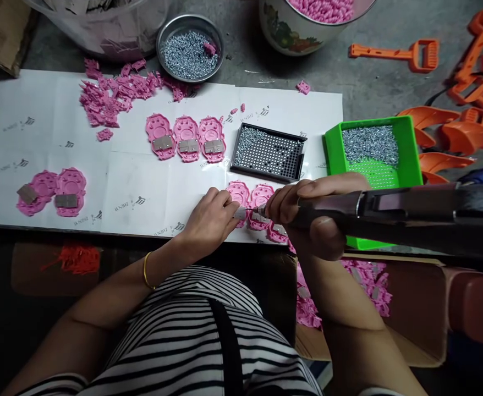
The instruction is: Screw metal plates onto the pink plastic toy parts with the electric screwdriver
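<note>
My right hand (307,212) is wrapped round a dark electric screwdriver (390,212), its tip pointing left at a pink paw-shaped plastic part (239,193) near the table's front edge. My left hand (210,220) rests on that part, fingers pinched on its small grey metal plate (240,213). A second pink part (261,195) lies just to the right, and a third shows below the right hand. A black screw-sorting tray (268,152) stands just behind them.
Three pink parts with plates (187,137) lie in a row mid-table and two more (54,190) at the left. A heap of small pink pieces (109,96), a metal bowl of screws (190,52), a green screw tray (410,159), orange plastic parts (472,82) and a box of pink parts (369,286) surround them.
</note>
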Demonstrator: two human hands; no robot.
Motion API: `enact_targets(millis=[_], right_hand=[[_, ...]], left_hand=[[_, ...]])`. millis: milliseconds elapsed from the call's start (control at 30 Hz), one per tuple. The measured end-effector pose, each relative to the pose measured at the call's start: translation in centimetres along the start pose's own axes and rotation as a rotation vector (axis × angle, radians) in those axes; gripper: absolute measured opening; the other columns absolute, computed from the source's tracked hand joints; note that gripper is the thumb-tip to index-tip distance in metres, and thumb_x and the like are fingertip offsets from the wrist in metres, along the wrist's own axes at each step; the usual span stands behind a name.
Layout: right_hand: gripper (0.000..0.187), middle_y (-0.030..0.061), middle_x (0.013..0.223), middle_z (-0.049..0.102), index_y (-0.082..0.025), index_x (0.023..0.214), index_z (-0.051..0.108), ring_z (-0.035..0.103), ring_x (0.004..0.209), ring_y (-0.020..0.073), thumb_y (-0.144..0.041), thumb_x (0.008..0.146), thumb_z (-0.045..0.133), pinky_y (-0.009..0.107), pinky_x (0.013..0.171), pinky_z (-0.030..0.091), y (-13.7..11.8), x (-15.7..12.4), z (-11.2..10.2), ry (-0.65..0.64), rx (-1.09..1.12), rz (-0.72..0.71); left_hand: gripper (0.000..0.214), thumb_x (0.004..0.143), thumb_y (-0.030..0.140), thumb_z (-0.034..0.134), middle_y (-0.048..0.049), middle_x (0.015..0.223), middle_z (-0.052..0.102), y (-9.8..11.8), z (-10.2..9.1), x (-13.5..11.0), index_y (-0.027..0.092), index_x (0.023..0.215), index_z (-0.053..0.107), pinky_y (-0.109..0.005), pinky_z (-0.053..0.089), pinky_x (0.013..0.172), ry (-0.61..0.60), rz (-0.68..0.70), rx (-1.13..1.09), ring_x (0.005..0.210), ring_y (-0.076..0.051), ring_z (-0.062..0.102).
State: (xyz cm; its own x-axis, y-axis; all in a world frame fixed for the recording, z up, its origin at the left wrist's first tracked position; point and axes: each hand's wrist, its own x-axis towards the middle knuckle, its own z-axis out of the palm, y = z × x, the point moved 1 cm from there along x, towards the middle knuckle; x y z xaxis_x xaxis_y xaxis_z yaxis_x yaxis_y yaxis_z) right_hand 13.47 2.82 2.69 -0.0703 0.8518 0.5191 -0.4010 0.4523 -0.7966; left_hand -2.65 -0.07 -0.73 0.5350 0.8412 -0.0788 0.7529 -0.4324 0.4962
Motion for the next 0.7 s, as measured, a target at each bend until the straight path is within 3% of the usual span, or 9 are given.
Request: enact_targets(millis=[200,367,467,533,600,700], right_hand=[[0.017,-0.0055,0.048,0.044,-0.023,0.082,0.059,0.045,0.037,0.0109,-0.034,0.082,0.071,0.023,0.036,0.044,0.0,0.6,0.1,-0.075,0.009,0.068],[0.033,-0.0047,0.049,0.043,-0.021,0.065,0.043,0.042,0.036,0.0089,-0.031,0.081,0.069,0.021,0.033,0.036,0.3,0.8,0.2,-0.169,0.033,0.091],[0.02,-0.0028,0.054,0.048,-0.021,0.072,0.052,0.045,0.04,0.011,-0.029,0.08,0.069,0.025,0.034,0.036,1.1,0.5,-0.2,-0.19,0.037,0.083],[0.012,-0.002,0.056,0.053,-0.023,0.089,0.064,0.049,0.042,0.0137,-0.03,0.081,0.068,0.028,0.036,0.04,1.4,0.3,-0.6,-0.2,0.029,0.078],[0.025,-0.0016,0.057,0.056,-0.024,0.107,0.068,0.053,0.043,0.0155,-0.032,0.083,0.067,0.03,0.037,0.043,1.0,0.3,-0.9,-0.239,0.037,0.064],[0.028,-0.0015,0.055,0.055,-0.024,0.107,0.071,0.053,0.043,0.0164,-0.035,0.081,0.071,0.032,0.038,0.046,-1.0,0.3,-1.1,-0.192,0.029,0.076]], left_hand=[[0.019,0.096,0.028,0.058,-0.008,0.1,0.058,0.0,0.0,0.0,0.013,0.104,0.066,-0.033,0.044,0.081,-0.011,-0.008,-0.01,0.095,-0.022,0.045],[0.018,0.095,0.027,0.059,-0.0085,0.099,0.058,0.2,-0.2,0.1,0.011,0.1,0.066,-0.032,0.043,0.082,-0.023,0.0,0.018,0.095,-0.022,0.045],[0.017,0.096,0.026,0.058,-0.0095,0.1,0.058,0.4,-0.4,0.2,0.011,0.099,0.066,-0.033,0.044,0.083,-0.029,-0.007,0.037,0.095,-0.023,0.045],[0.018,0.096,0.025,0.057,-0.0102,0.1,0.058,0.6,-0.4,0.1,0.011,0.101,0.065,-0.034,0.044,0.083,-0.042,-0.012,0.054,0.095,-0.023,0.045],[0.018,0.096,0.025,0.056,-0.011,0.102,0.057,0.7,-0.3,0.0,0.011,0.104,0.065,-0.035,0.044,0.083,-0.042,-0.023,0.074,0.096,-0.024,0.045],[0.018,0.096,0.023,0.053,-0.012,0.103,0.058,1.0,0.1,-0.3,0.011,0.103,0.065,-0.037,0.044,0.082,-0.001,-0.038,0.093,0.097,-0.025,0.044]])
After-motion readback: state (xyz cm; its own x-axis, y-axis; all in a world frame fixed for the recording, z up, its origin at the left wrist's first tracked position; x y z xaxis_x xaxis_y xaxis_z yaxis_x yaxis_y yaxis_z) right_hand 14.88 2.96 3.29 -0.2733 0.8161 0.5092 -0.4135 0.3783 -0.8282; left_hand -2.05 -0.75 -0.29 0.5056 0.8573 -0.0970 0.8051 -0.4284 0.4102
